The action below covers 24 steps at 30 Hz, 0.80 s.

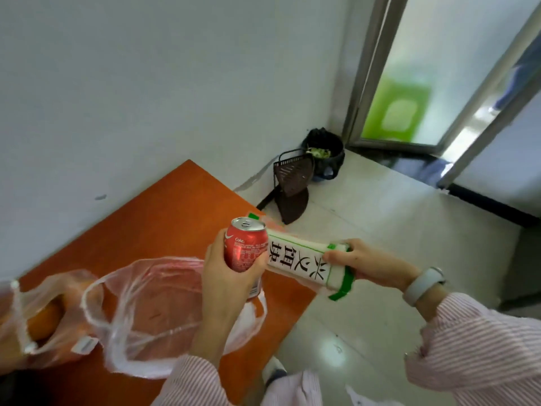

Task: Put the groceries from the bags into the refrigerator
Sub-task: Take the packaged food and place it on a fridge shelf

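Leftmost, a clear plastic bag (44, 315) holding an orange (44, 320) lies on the orange table (164, 206), with a second, slack bag (152, 315) just beside it, and farther right a brown dustpan (292, 186) and a black bin (325, 155) stand on the pale floor (380, 230) by the white wall (146, 83) and a glass door (409, 92). Above the table's near edge the left hand (225, 276) curls its fingers round an upright red soda can (246, 247), while the right hand (366, 263), a pale band (424, 284) on its wrist, grips the end of a white-and-green packet (310, 265) that lies level and touches the can.
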{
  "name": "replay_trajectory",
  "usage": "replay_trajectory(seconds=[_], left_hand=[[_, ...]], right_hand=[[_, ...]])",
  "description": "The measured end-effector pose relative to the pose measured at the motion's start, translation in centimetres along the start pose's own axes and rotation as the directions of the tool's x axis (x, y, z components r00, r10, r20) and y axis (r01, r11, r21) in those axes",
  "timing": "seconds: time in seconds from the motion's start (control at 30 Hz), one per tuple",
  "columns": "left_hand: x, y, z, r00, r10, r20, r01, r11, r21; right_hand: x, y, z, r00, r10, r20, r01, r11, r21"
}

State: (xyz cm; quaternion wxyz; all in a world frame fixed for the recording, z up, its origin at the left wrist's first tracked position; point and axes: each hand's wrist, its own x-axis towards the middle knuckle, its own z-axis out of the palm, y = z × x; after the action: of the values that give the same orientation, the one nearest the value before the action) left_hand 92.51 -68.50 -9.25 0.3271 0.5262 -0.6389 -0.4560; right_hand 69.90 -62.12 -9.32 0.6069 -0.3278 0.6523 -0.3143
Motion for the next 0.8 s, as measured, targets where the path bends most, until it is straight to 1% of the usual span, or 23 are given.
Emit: replay_trajectory(seconds=[0.1, 0.17, 0.23, 0.3, 0.37, 0.47, 0.6, 0.7, 0.8], left_hand=[[-2.9, 2.5, 5.9, 0.988, 0.066, 0.142, -0.068, 0.998, 0.008], [-5.8, 4.4, 11.3, 0.958, 0.091, 0.271, -0.098, 0.995, 0.011], [-7.2, 5.0, 14.5, 0.934, 0.067, 0.351, -0.068, 0.998, -0.010], [-10.5, 6.8, 20.2, 0.873, 0.069, 0.483, -0.070, 0.997, -0.015], [-14.5, 8.6, 26.3, 0.786, 0.088, 0.612, -0.088, 0.996, -0.030], [-20.7, 11.2, 34.1, 0.620, 0.119, 0.775, -0.127, 0.991, -0.050], [-28.1, 15.0, 42.2, 0.392, 0.148, 0.908, -0.220, 0.973, -0.064], [-32.6, 18.0, 47.7, 0.254, 0.177, 0.951, -0.298, 0.950, -0.097], [-36.3, 21.0, 52.9, 0.149, 0.239, 0.959, -0.334, 0.925, -0.179]], right_hand=[[-5.8, 5.0, -4.2, 0.982, -0.011, -0.190, 0.032, 0.994, 0.107], [-11.0, 9.9, -7.2, 0.949, 0.015, -0.315, 0.048, 0.980, 0.193], [-13.9, 13.3, -8.5, 0.933, 0.044, -0.356, 0.046, 0.969, 0.241], [-19.4, 17.8, -10.4, 0.882, 0.099, -0.461, 0.054, 0.950, 0.307], [-25.1, 22.5, -12.1, 0.805, 0.150, -0.573, 0.082, 0.930, 0.358], [-32.8, 28.2, -14.0, 0.633, 0.240, -0.736, 0.117, 0.910, 0.398], [-41.5, 32.8, -15.9, 0.336, 0.338, -0.879, 0.189, 0.891, 0.414], [-46.6, 35.1, -17.9, 0.139, 0.413, -0.900, 0.230, 0.870, 0.436], [-50.6, 37.4, -20.8, -0.022, 0.466, -0.885, 0.302, 0.846, 0.439]])
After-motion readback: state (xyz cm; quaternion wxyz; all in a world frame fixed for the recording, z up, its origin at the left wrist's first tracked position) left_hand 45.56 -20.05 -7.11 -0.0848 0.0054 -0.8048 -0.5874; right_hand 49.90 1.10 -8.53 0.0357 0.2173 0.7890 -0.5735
